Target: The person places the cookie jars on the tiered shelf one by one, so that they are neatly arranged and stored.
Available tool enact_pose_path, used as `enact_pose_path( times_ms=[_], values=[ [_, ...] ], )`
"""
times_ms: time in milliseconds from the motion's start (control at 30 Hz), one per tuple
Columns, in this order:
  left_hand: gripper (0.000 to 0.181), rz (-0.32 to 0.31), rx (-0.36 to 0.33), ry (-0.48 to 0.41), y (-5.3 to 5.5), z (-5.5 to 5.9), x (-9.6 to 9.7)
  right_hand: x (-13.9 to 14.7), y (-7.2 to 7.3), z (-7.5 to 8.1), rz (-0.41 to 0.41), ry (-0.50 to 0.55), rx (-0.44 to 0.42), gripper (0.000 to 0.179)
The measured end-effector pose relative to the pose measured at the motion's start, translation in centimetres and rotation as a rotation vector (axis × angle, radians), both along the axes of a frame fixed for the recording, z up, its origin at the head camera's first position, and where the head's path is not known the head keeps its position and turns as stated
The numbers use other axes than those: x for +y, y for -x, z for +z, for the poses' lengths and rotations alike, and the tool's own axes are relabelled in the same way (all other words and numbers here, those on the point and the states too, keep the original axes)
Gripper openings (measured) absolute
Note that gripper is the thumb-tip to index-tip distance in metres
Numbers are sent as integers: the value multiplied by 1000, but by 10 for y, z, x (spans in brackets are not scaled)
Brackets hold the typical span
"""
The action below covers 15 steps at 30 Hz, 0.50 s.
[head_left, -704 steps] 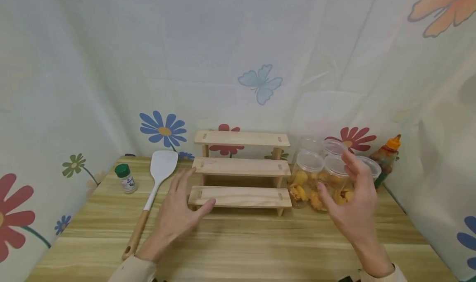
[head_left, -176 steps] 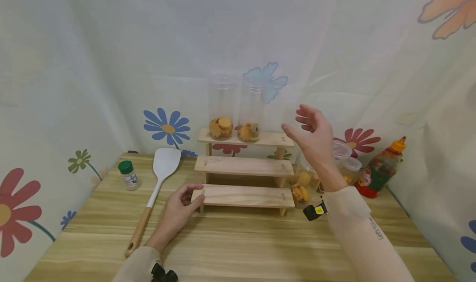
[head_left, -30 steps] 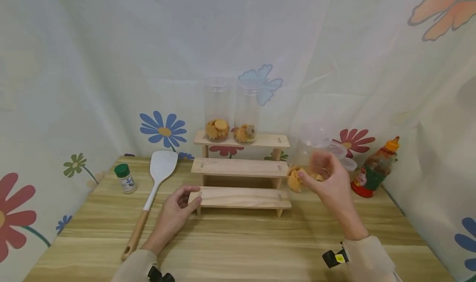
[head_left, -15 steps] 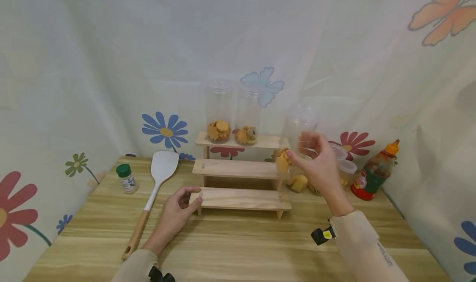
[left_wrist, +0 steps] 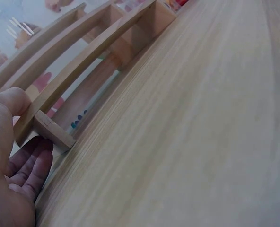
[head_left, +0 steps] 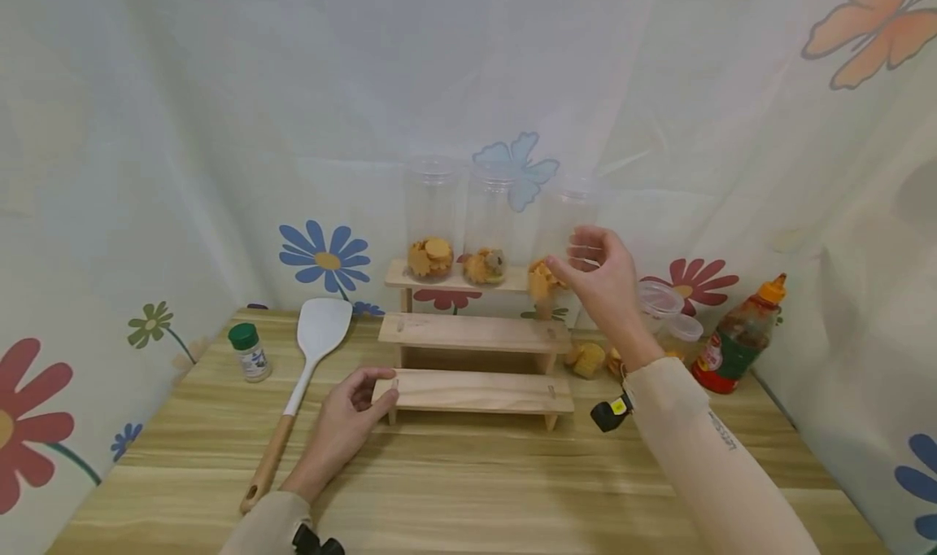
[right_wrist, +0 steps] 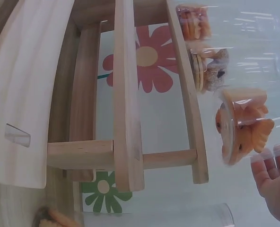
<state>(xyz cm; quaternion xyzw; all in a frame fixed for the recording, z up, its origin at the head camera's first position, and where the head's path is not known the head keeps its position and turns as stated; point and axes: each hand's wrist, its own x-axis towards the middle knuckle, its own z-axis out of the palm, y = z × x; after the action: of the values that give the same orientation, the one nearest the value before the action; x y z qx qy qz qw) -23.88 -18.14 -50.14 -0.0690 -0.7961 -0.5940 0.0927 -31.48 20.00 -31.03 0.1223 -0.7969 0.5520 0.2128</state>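
Observation:
A three-tier wooden display rack (head_left: 472, 331) stands on the table, and my left hand (head_left: 340, 425) grips the left end of its lowest tier. In the left wrist view the thumb lies over that board, with the fingers (left_wrist: 36, 172) beside its leg. My right hand (head_left: 603, 282) holds a clear jar of cookies (head_left: 567, 217) at the right end of the top tier. The right wrist view shows this jar (right_wrist: 244, 125) with a small gap between its base and the top board. Two similar jars, a left one (head_left: 430, 221) and a middle one (head_left: 486, 225), stand on the top tier.
Right of the rack, more clear jars (head_left: 681, 331) with snacks stand on the table, partly behind my right arm. A red sauce bottle (head_left: 735, 343) stands beyond them. At left lie a white spatula (head_left: 318, 331) and a green-capped shaker (head_left: 250, 353). A printed curtain hangs behind.
My right hand has lifted the third jar from the group at right and carried it up and left to the top tier. The left hand has stayed on the rack's lowest tier.

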Motion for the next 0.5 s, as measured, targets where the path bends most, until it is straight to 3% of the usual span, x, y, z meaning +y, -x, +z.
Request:
enact_pose_path(
  times_ms=[500],
  values=[
    [34,1,-4,-1,-1,2,1,-7,29,-4,9,11,-74,72]
  ],
)
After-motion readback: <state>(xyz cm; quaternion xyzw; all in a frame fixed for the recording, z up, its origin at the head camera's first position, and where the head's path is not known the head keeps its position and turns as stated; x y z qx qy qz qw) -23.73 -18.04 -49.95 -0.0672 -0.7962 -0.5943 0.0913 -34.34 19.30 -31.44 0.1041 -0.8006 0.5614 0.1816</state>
